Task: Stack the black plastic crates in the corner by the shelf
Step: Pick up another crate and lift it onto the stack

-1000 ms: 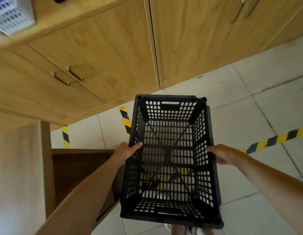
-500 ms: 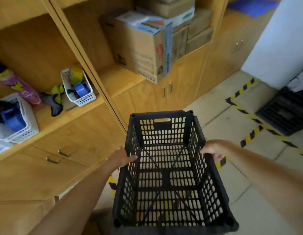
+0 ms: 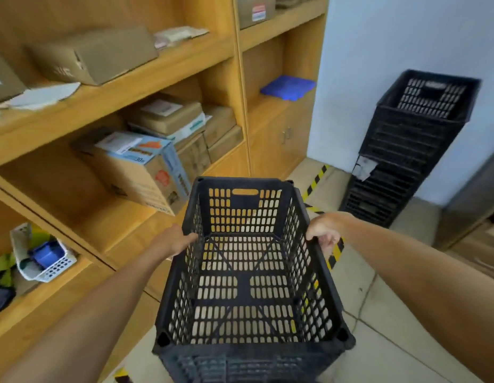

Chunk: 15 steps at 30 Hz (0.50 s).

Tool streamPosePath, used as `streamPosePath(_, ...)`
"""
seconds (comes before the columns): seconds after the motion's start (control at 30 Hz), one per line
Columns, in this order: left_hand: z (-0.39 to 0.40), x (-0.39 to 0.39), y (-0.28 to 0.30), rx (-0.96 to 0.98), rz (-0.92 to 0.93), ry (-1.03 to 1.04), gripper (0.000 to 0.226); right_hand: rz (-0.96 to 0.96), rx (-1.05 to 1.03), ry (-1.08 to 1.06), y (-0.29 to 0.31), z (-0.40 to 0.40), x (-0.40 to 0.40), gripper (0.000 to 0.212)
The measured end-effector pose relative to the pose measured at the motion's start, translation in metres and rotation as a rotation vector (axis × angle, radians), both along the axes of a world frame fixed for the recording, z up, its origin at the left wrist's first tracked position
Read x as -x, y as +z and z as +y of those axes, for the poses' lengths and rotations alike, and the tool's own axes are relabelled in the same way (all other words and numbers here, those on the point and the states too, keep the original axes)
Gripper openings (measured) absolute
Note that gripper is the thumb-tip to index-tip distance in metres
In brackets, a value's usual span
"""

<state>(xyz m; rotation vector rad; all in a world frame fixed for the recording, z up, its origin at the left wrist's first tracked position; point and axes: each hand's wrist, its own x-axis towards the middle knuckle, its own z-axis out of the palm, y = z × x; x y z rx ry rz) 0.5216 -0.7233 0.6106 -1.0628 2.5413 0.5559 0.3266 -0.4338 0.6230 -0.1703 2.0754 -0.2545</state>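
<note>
Two hands: both are gripping one black crate (image 3: 248,275), which is sitting in the lower centre of the frame, held off the floor.
Shelf (image 3: 113,87): wooden, filling the left half of the frame and carrying cardboard boxes (image 3: 135,167) and a white basket (image 3: 44,258) at the lower left.
Left hand (image 3: 174,240): it is clamping the crate's left rim, thumb lying along the top edge.
Right hand (image 3: 322,230): it is curling its fingers over the crate's right rim.
Blue item (image 3: 288,87): it is lying on a shelf board, upper centre-right.
Crate stack (image 3: 406,147): black crates are standing nested in the corner at the right, against the pale wall (image 3: 378,37).
</note>
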Motion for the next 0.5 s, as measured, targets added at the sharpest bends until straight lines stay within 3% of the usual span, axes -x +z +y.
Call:
streamPosePath(0.17,0.023,0.086,0.018,0.099,0.021,-0.109,0.046,0.026,0.058,-0.141,0.005,0.039,0.077,0.036)
streamPosePath(0.27,0.032,0.129,0.024,0.158,-0.027,-0.111,0.055,0.015,0.085,-0.185,0.015,0.058,0.111,0.030)
streamPosePath(0.4,0.036,0.194,0.034,0.099,0.017,-0.150,0.056,0.015,0.127,-0.277,0.021,0.072,0.161,0.039)
streamPosePath(0.5,0.040,0.240,0.048,0.067,0.043,-0.187,0.051,0.130,0.144,-0.324,0.035,0.071,0.190,0.030)
